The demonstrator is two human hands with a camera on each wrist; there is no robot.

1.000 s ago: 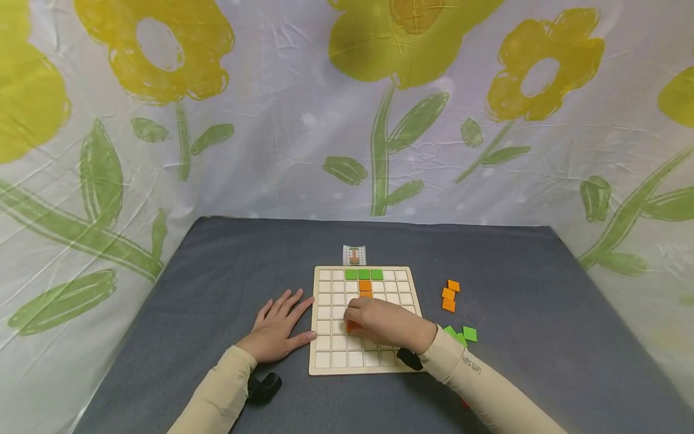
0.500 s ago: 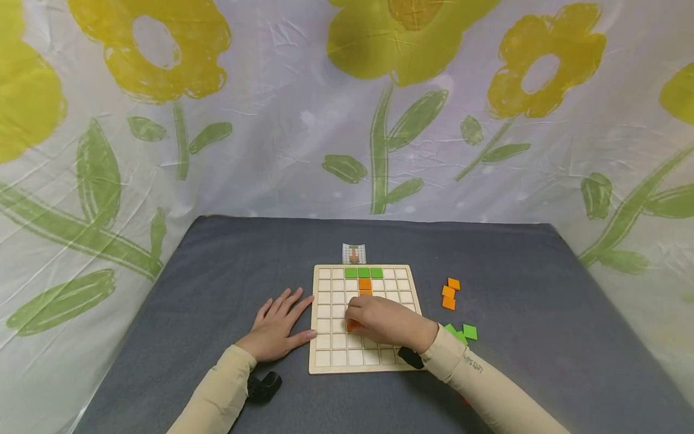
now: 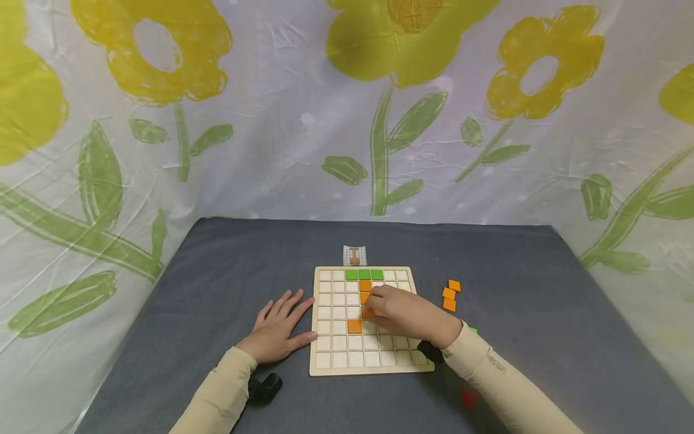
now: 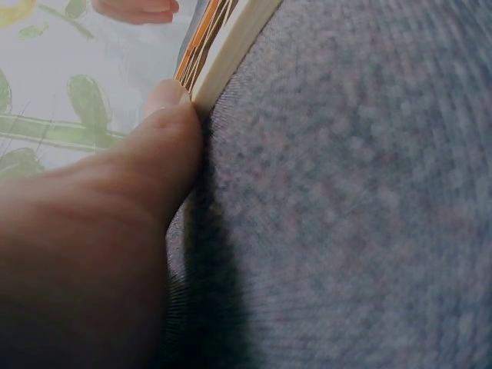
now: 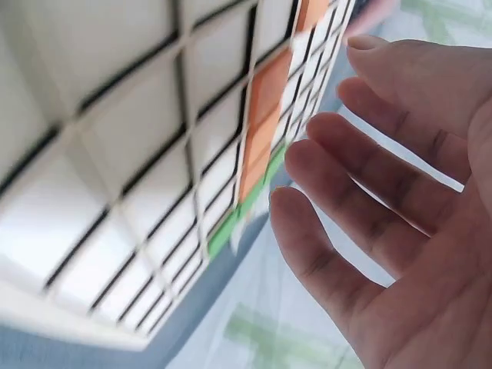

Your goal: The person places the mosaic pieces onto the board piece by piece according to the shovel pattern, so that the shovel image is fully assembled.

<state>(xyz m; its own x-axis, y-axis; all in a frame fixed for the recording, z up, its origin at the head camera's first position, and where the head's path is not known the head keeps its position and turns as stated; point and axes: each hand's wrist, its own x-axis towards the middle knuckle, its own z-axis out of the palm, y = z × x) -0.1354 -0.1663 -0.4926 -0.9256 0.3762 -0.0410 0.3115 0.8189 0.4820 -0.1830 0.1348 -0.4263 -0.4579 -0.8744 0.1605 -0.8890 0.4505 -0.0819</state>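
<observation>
A wooden grid board [image 3: 338, 343] lies on the dark cloth, with green square tiles [image 3: 364, 275] in its far row. Below them runs a column of orange tiles [image 3: 365, 286], and a single orange tile [image 3: 355, 326] sits lower left of it. My left hand [image 3: 276, 331] lies spread on the cloth, thumb and a fingertip at the board's left edge; the left wrist view has the thumb [image 4: 165, 146] against that edge. Over the board's middle hovers my right hand [image 3: 403, 310], covering some cells. In the right wrist view its fingers [image 5: 338, 238] are loosely bent, holding nothing.
Beyond the board is a small pattern card [image 3: 355, 255]. Several loose orange tiles [image 3: 449, 295] lie to the right. A loose green tile [image 3: 473, 330] peeks out behind the right sleeve, and a red piece [image 3: 469, 396] lies nearer, beside the forearm.
My right hand has let go of the lower-left orange tile and moved right, uncovering it and more of the column. The sleeve now covers most loose green tiles. My left hand stays put.
</observation>
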